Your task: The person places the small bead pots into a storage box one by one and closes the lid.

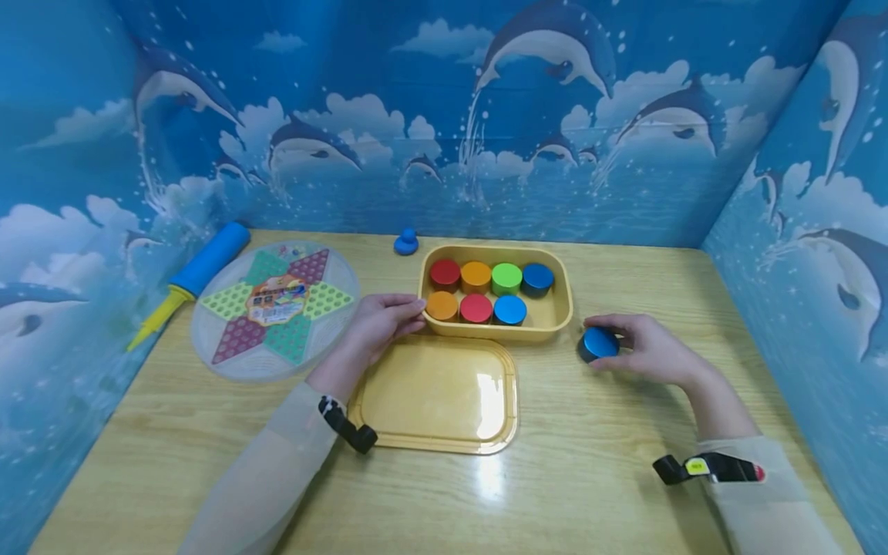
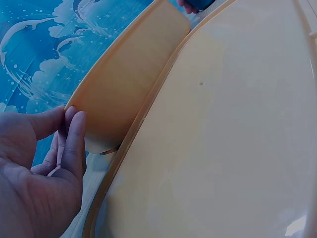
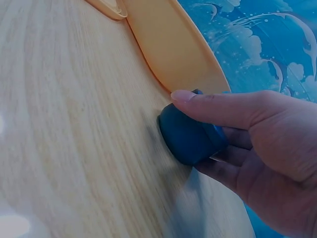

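An orange-yellow plastic box point(image 1: 548, 314) holds two rows of round, coloured-topped pieces, such as a red one point(image 1: 445, 273), a green one point(image 1: 507, 277) and a light blue one point(image 1: 509, 310). My left hand point(image 1: 387, 322) pinches the box's left rim between thumb and fingers; the left wrist view shows the box wall point(image 2: 126, 74) beside those fingertips. To the right of the box, my right hand point(image 1: 648, 347) grips a round piece with a blue top point(image 1: 599, 343). In the right wrist view, thumb and fingers hold this dark blue piece point(image 3: 187, 134) close over the table.
A yellow lid point(image 1: 430, 393) lies in front of the box, under the left wrist. Left of it is a round board with a star pattern point(image 1: 276, 308), and beyond that a blue and yellow pump point(image 1: 201, 270). A small blue duck point(image 1: 406, 243) sits behind.
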The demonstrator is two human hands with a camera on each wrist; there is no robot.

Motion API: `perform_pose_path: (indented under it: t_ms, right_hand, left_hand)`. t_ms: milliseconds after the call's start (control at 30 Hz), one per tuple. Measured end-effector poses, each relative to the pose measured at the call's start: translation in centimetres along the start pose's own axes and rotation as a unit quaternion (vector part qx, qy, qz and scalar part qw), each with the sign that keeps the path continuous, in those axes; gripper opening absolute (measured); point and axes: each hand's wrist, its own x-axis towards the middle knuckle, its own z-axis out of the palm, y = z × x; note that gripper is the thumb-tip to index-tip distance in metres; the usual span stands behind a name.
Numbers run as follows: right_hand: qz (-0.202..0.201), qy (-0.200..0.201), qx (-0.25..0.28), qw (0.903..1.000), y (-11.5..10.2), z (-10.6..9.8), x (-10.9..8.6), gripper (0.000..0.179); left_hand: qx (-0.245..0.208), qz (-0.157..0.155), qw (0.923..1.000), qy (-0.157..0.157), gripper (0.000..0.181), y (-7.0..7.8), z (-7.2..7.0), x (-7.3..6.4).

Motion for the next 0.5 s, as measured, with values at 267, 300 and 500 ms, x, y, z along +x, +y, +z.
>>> perform_pose_path:
  t_ms: [267, 300, 500]
  right_hand:
    - [-0.007, 0.005, 0.007, 0.9999, 0.28, 0.01, -0.25, 0.074]
    - [-0.008, 0.005, 0.007, 0.9999, 0.31, 0.01, -0.28, 0.073]
    - [-0.003, 0.005, -0.002, 1.0, 0.35, -0.08, -0.38, 0.072]
  left_hand:
    - [-0.002, -0.006, 1.0, 0.0, 0.037, 0.09, -0.07, 0.05]
    - [-0.002, -0.006, 1.0, 0.0, 0.037, 0.08, -0.05, 0.06]
    - [-0.003, -0.004, 1.0, -0.004, 0.037, -0.08, -0.01, 0.09]
